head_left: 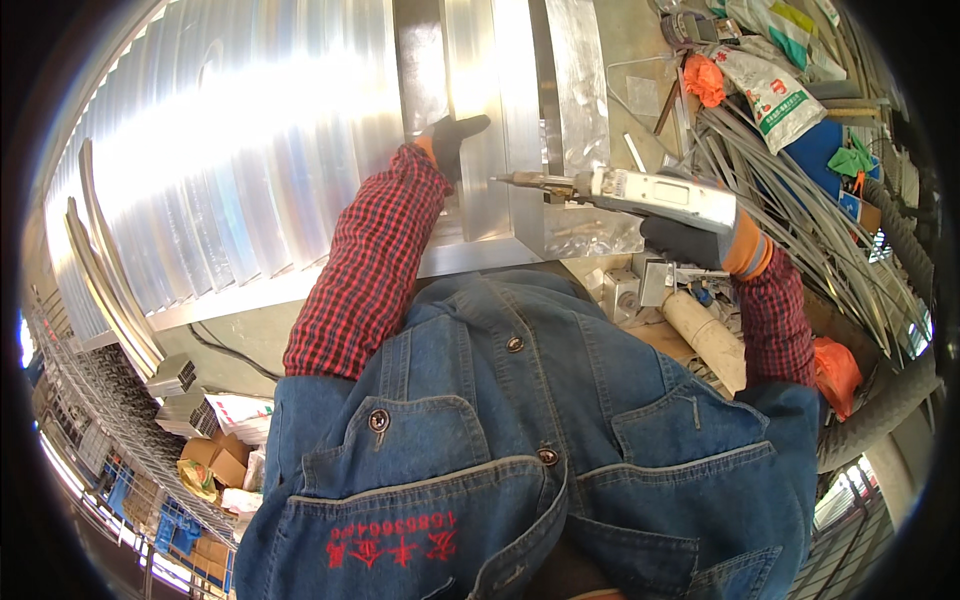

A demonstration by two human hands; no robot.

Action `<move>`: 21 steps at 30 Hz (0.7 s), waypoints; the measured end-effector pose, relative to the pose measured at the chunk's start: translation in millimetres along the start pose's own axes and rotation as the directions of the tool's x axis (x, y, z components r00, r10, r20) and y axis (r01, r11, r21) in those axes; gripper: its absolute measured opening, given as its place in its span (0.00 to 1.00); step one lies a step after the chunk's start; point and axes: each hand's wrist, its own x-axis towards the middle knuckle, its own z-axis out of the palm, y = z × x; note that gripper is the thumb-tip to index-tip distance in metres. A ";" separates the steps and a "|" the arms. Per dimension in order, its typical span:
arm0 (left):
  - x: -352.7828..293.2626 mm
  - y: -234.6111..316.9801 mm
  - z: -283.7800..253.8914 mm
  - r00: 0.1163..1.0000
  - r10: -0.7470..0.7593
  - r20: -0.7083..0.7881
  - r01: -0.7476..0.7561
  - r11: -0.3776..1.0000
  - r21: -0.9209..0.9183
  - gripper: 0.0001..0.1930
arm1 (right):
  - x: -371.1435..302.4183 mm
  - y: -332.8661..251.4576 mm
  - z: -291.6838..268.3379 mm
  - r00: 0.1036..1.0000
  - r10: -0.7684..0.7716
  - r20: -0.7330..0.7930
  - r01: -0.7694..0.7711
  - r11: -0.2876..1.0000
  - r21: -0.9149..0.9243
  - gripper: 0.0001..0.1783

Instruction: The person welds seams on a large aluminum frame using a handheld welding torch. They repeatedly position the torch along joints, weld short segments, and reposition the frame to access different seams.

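Observation:
My left hand (452, 146), in a dark glove with an orange cuff, lies on a long shiny metal strip (480, 190) on the bench. One of its digits stretches out to the right; the others are partly hidden. In my right hand (685, 240), gloved the same way, is a white power tool (665, 197) with a narrow metal nose. The nose points left over the metal strips, with its tip a short way right of my left hand. From this view I cannot tell whether the tip touches the metal.
Ribbed shiny metal panels (250, 130) cover the left side. Thin metal strips (790, 205) lie in a heap at the right, near a white sack (770, 95) and an orange bag (835, 375). A cardboard tube (705, 335) lies close to my right forearm. Cardboard boxes (215, 458) stand lower left.

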 end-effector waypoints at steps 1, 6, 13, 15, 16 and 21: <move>3.7 -1.4 -4.6 1.000 0.016 0.011 -0.016 0.999 0.040 0.25 | 10.7 0.7 -2.0 0.999 0.020 0.028 -0.022 0.996 0.086 0.17; 28.7 -14.1 -41.5 0.971 0.232 0.053 -0.232 0.873 0.429 0.28 | 56.0 16.6 -0.5 0.981 -0.123 0.148 0.109 0.989 0.101 0.18; 41.6 -28.5 -62.7 0.910 0.376 0.173 -0.405 0.721 0.563 0.33 | 68.4 66.7 27.8 0.959 0.040 0.279 -0.060 0.996 0.060 0.19; 37.1 -24.3 -54.6 0.930 0.355 0.091 -0.320 0.665 0.675 0.35 | 68.7 71.5 30.7 0.963 0.042 0.264 -0.124 0.946 0.299 0.20; 32.5 -21.8 -48.6 0.929 0.357 0.091 -0.330 0.696 0.637 0.36 | 69.3 71.9 29.2 0.962 0.033 0.270 -0.123 0.938 0.324 0.20; -10.3 -4.5 -9.1 0.953 0.293 -0.071 -0.112 0.565 0.817 0.39 | 71.0 67.6 23.2 0.947 0.022 0.321 -0.109 0.960 0.256 0.19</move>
